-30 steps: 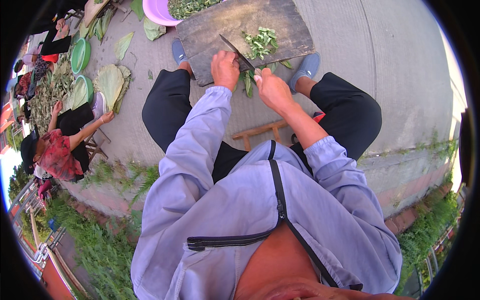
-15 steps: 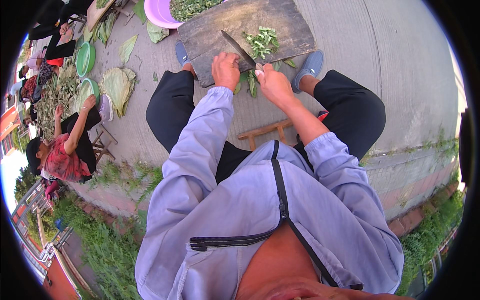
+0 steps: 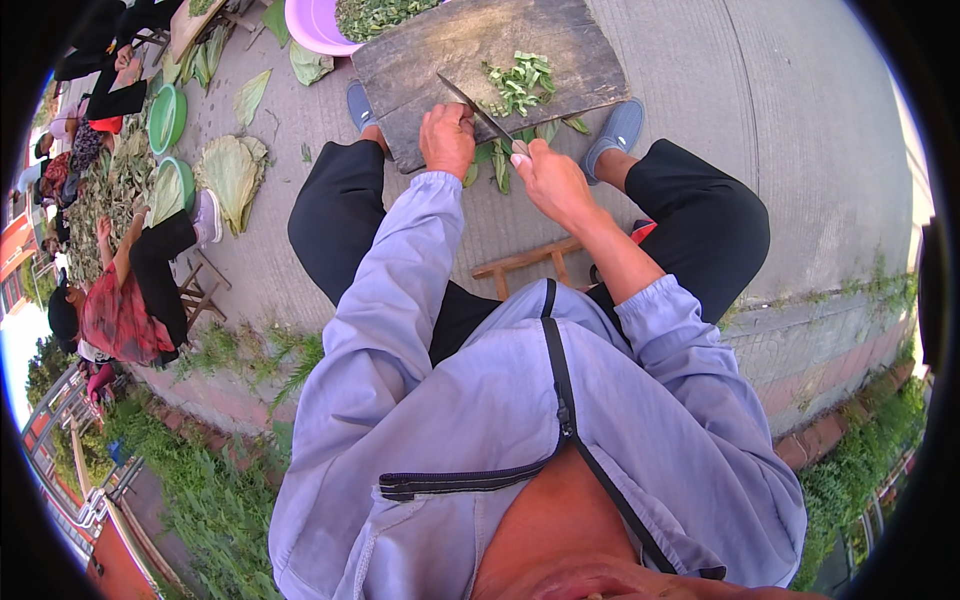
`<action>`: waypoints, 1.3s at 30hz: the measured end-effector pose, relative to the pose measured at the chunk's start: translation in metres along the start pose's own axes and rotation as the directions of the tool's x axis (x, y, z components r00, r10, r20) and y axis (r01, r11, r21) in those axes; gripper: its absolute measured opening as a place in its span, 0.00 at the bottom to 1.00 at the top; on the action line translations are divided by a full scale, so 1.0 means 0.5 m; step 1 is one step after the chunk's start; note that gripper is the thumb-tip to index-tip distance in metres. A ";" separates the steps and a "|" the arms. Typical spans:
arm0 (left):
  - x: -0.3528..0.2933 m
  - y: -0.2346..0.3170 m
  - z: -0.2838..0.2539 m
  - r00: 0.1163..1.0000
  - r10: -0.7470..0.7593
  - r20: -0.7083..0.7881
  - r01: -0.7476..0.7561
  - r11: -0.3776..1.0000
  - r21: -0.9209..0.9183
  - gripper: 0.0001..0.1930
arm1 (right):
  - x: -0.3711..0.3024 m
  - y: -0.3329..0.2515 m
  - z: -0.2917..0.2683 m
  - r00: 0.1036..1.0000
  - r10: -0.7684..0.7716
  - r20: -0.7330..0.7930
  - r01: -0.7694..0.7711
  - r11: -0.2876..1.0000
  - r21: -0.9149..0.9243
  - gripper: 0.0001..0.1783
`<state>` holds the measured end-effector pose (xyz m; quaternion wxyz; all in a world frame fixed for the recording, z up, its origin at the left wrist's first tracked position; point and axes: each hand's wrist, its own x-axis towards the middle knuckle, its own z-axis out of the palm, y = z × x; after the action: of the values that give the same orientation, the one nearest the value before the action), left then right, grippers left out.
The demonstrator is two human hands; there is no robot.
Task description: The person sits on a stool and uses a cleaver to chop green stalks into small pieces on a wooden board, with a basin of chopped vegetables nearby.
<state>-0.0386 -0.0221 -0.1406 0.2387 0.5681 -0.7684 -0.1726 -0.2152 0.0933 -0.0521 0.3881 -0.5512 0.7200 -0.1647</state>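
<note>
My right hand (image 3: 552, 178) is closed round the handle of a long dark knife (image 3: 470, 102). Its blade slants up and left over the near edge of a worn wooden chopping board (image 3: 410, 70). Beside the blade, my left hand (image 3: 447, 137) is closed at that same edge, its fingertips mostly hidden. Green leaves (image 3: 500, 165) stick out beneath it and hang off the board between both hands. A small heap of chopped green leaves (image 3: 520, 84) lies on the board beyond the knife.
A pink basin (image 3: 312, 28) of chopped greens stands behind the board. Left on the concrete are large pale leaves (image 3: 232, 178), two green basins (image 3: 167, 120) and a seated person in red (image 3: 122, 315). My shoes flank the board; a wooden stool (image 3: 525, 262) is under me.
The knife's blade and handle have shifted slightly, and more of the leaves show beside it. My left hand stays nearly in place. At left, the seated person's arms have moved lower.
</note>
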 end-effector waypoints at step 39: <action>-0.011 0.009 -0.008 0.997 0.055 -0.052 -0.054 0.998 0.018 0.07 | 0.059 -0.008 0.026 1.000 0.020 -0.016 -0.020 1.000 -0.010 0.22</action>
<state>-0.0384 -0.0153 -0.1360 0.2585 0.5531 -0.7787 -0.1447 -0.2055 0.0669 -0.0690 0.3812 -0.5446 0.7294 -0.1615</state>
